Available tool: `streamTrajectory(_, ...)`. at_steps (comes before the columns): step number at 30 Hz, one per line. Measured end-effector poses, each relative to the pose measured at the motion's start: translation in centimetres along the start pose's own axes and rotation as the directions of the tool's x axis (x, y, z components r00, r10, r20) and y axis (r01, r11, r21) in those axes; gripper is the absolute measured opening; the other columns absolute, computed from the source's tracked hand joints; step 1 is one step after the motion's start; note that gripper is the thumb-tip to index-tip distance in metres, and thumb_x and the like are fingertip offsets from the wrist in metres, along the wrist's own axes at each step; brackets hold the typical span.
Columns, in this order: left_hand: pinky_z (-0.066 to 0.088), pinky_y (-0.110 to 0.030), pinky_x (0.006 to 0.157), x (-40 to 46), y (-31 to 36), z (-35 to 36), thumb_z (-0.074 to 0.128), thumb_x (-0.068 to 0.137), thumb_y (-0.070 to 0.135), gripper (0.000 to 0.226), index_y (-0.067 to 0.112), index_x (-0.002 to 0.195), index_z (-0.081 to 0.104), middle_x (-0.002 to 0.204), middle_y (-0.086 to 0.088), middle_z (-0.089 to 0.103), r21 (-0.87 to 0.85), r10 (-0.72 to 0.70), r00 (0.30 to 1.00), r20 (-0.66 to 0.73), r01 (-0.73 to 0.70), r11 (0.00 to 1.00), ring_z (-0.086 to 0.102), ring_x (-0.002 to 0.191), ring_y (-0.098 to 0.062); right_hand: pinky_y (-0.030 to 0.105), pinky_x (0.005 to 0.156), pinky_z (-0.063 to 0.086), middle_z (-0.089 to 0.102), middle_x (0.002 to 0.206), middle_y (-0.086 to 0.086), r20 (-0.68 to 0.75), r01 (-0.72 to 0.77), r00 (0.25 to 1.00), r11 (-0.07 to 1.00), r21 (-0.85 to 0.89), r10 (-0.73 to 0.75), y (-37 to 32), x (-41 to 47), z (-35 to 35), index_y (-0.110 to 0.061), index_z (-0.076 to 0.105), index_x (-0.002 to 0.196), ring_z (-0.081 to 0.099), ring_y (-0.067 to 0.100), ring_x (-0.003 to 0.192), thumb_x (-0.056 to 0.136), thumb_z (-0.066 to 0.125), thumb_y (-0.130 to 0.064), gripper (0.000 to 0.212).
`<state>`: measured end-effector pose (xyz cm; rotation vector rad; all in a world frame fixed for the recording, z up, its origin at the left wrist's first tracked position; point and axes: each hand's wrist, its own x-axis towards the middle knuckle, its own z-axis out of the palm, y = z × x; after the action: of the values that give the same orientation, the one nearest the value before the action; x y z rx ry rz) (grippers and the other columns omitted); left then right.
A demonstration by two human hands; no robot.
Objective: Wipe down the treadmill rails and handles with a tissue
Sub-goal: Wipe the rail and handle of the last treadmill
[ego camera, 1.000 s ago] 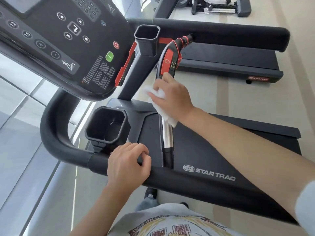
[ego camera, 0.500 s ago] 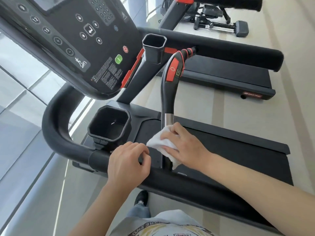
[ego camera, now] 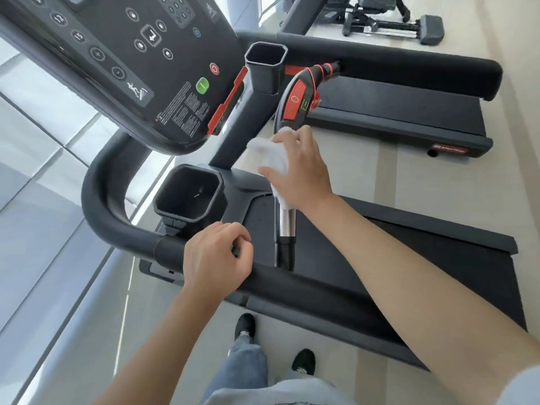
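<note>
Head view: right hand (ego camera: pixel 301 168) wraps tissue (ego camera: pixel 273 154) around the handle (ego camera: pixel 287 220) to wipe; left hand (ego camera: pixel 216 258), fingers curled, steadies on the rail (ego camera: pixel 321 290).

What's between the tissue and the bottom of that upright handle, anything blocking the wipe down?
Nothing visible. The right hand grips the tissue round the upright handle, and the bare chrome section below runs free to the front rail. The left hand rests on that rail, off to the side.

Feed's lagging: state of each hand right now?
Left hand: curled over the black rail.
Right hand: grips the tissue around the handle.
</note>
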<state>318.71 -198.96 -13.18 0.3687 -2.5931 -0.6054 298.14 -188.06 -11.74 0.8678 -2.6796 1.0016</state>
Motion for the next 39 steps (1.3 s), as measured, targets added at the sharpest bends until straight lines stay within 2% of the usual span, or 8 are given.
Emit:
streamTrajectory(3,0.046,-0.034,0.052,0.0,-0.1,-0.1,0.056,0.081,0.015,0.017,0.024,0.071,0.067,0.061,0.009,0.058,0.006,0.001,1.0,0.017,-0.001,1.0,0.055,0.06,-0.013,0.035,0.07,0.048,0.049,0.116,-0.003,0.047,-0.061,0.997,0.996,0.071,0.058,0.2,-2.1,-0.6,-0.025,0.052,0.121,0.058,0.024,0.086,0.094,0.072,-0.044,0.039)
streamTrajectory(7,0.045,-0.029,0.049,-0.1,0.1,-0.5,0.056,0.082,0.018,0.018,0.025,0.071,0.068,0.06,0.012,0.057,0.001,0.033,0.998,0.05,-0.033,0.999,0.053,0.057,-0.01,0.036,0.073,0.044,0.058,0.114,-0.007,0.194,-0.061,0.98,0.996,0.066,0.047,0.1,-7.3,-2.0,-0.024,0.05,0.12,0.059,0.021,0.093,0.1,0.064,-0.048,0.035)
streamTrajectory(12,0.032,-0.017,0.051,0.0,-0.4,-0.9,0.055,0.084,0.023,0.019,0.026,0.078,0.073,0.06,0.017,0.052,-0.067,0.081,0.992,0.095,-0.074,0.995,0.046,0.055,-0.006,0.036,0.065,0.04,0.062,0.093,-0.01,0.403,-0.139,0.901,0.987,-0.078,0.159,-1.4,-15.0,-5.4,-0.031,0.052,0.102,0.057,0.018,0.081,0.1,0.045,-0.066,0.036)
streamTrajectory(20,0.058,-0.031,0.067,0.4,-3.7,-2.2,0.052,0.092,0.025,0.023,0.029,0.096,0.074,0.085,0.019,0.068,-0.267,0.299,0.899,0.321,-0.217,0.939,0.064,0.081,-0.004,0.028,0.062,0.042,0.062,0.085,-0.011,0.283,-0.181,0.913,0.913,-0.364,0.294,-5.7,-18.4,-7.6,-0.034,0.054,0.101,0.057,0.015,0.072,0.099,0.042,-0.067,0.035)
streamTrajectory(24,0.058,-0.035,0.069,1.0,-6.8,-3.8,0.047,0.092,0.028,0.027,0.028,0.096,0.074,0.088,0.019,0.068,-0.291,0.335,0.884,0.326,-0.243,0.925,0.064,0.085,-0.006,0.032,0.058,0.039,0.058,0.077,-0.005,0.264,-0.1,0.939,0.913,-0.396,0.218,-8.9,-16.3,-4.4,-0.028,0.056,0.09,0.055,0.019,0.067,0.098,0.031,-0.072,0.052)
streamTrajectory(29,0.056,-0.038,0.07,1.6,-11.3,-6.5,0.054,0.094,0.016,0.02,0.022,0.095,0.073,0.086,0.015,0.067,-0.327,0.31,0.903,0.298,-0.209,0.922,0.062,0.083,-0.011,0.032,0.052,0.033,0.043,0.065,-0.01,0.234,0.001,0.969,0.948,-0.319,0.077,-15.0,-12.6,2.3,-0.025,0.046,0.078,0.044,0.015,0.056,0.106,0.049,-0.055,0.041)
streamTrajectory(32,0.053,-0.031,0.07,1.8,-14.3,-8.4,0.06,0.093,0.008,0.017,0.019,0.095,0.072,0.088,0.014,0.068,-0.316,0.266,0.929,0.257,-0.179,0.932,0.061,0.083,-0.012,0.03,0.053,0.032,0.041,0.068,-0.011,0.157,0.015,0.987,0.96,-0.28,0.03,-18.3,-11.5,5.7,-0.024,0.059,0.084,0.04,0.016,0.057,0.103,0.059,-0.046,0.03)
streamTrajectory(39,0.037,-0.025,0.084,2.7,-20.4,-9.9,0.051,0.097,0.03,0.029,0.018,0.095,0.077,0.087,0.01,0.072,-0.181,0.301,0.933,0.199,-0.266,0.947,0.063,0.08,-0.018,0.031,0.047,0.041,0.048,0.074,-0.008,0.008,0.018,1.0,0.951,-0.309,-0.017,-19.5,-13.4,7.4,-0.023,0.066,0.082,0.046,0.014,0.066,0.098,0.061,-0.048,0.03)
